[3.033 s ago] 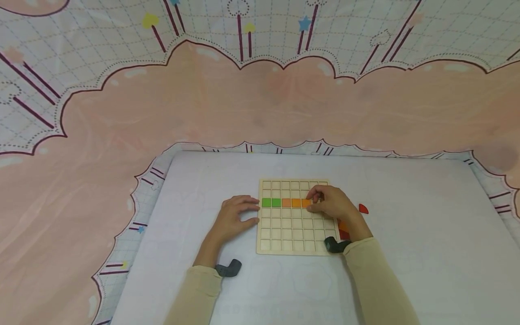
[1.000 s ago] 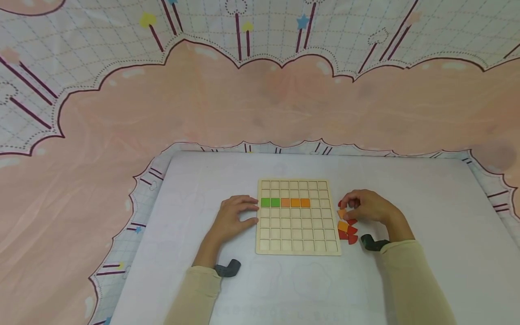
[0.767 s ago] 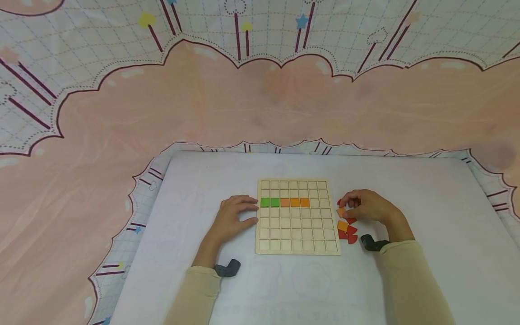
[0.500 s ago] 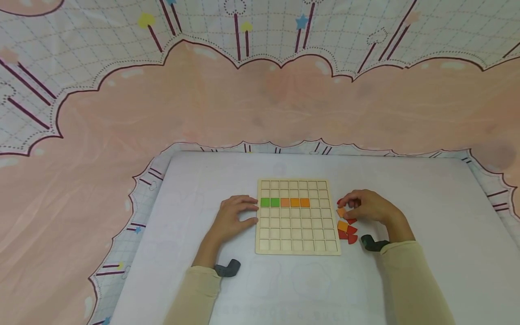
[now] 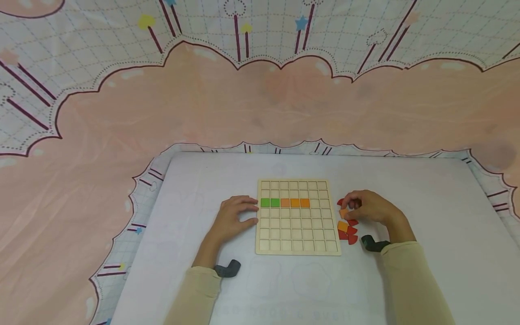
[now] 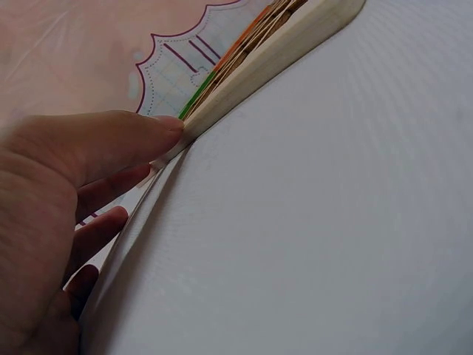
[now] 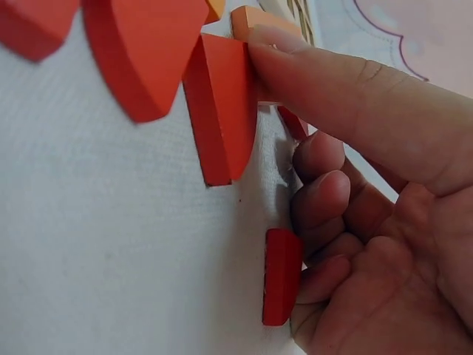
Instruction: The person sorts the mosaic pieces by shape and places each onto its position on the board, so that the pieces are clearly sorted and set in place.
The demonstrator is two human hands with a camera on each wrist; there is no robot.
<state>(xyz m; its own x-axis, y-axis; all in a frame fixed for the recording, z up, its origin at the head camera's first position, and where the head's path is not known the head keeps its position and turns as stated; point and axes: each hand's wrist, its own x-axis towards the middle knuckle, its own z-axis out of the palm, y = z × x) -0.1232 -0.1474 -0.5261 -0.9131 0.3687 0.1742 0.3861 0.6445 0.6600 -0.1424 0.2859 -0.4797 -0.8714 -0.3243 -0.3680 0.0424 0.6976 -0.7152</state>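
A pale wooden grid board lies flat on the table, with two green tiles and three orange tiles side by side in one row. My left hand rests at the board's left edge, its fingers extended; the thumb touches the rim in the left wrist view. Right of the board, my right hand pinches a light orange square tile between thumb and index finger. Beside that hand lie several red curved-edge pieces and another orange square tile.
The white tabletop extends around the board. A patterned pink cloth covers the area behind and left of it. Dark wrist straps sit at the sleeve cuffs.
My right hand has gone from the orange tiles on the board to the loose pieces at right. Lately the pinched tile has shifted slightly rightward. My left hand has stayed put.
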